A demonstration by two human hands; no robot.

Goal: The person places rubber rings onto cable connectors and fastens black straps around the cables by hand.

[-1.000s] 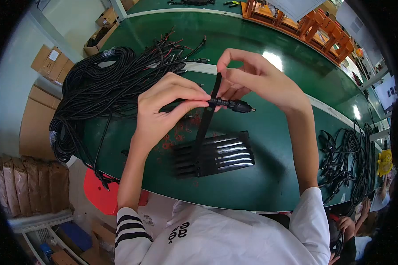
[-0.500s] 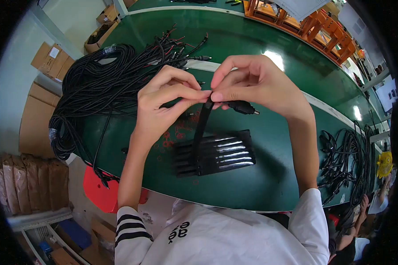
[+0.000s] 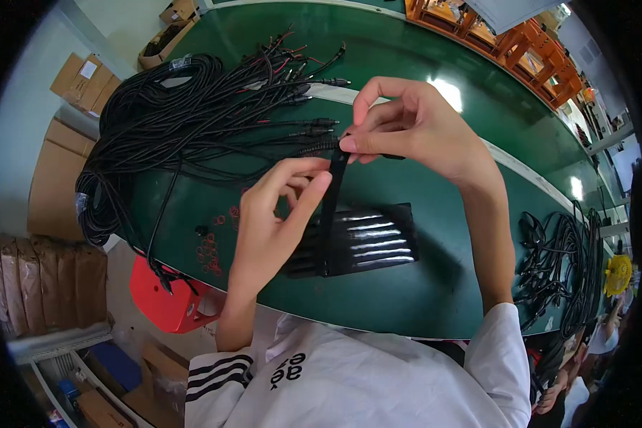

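My right hand [image 3: 428,132] pinches the top end of a narrow black strip [image 3: 333,196] together with a black cable connector. The connector's ribbed cable sleeve [image 3: 317,148] shows left of the fingertips; the rest is mostly hidden by them. Downward from the pinch, the strip runs to a glossy black sheet [image 3: 374,241] of several parallel bands lying on the table. Close to the strip's left side is my left hand [image 3: 274,210], thumb and forefinger apart, other fingers curled, with nothing visible in it.
A large bundle of black cables [image 3: 157,132] covers the table's left side, plugs toward the middle. More cables [image 3: 560,271] lie at right. Small red rings [image 3: 208,253] are scattered near the left hand. A red stool [image 3: 160,299] stands below the green table [image 3: 378,303].
My left hand has let go of the strip's top end and moved down, its fingers parting. My right hand keeps its pinch near the same place. The view has shifted slightly.
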